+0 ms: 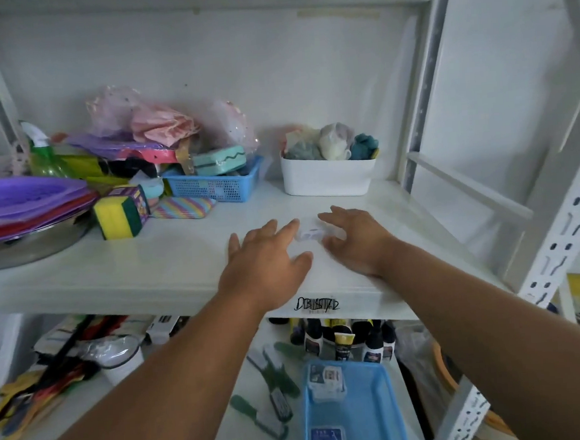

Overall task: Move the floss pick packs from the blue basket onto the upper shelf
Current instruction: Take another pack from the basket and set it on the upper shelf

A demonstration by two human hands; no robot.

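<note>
Lying flat on the white upper shelf (167,249), a small clear plastic floss pick pack (308,234) sits between the two hands, the left hand (267,255) spread wide with a fingertip touching the pack's left edge and the right hand (355,237) loosely open just beside its right edge, neither grip closed on it. Below, on the lower shelf, a light blue plastic basket (385,405) holds two more floss pick packs (325,380), one near its far end and one near its front. Behind the hands stands a white rectangular bin (327,177) of cloths, well apart from the pack.
</note>
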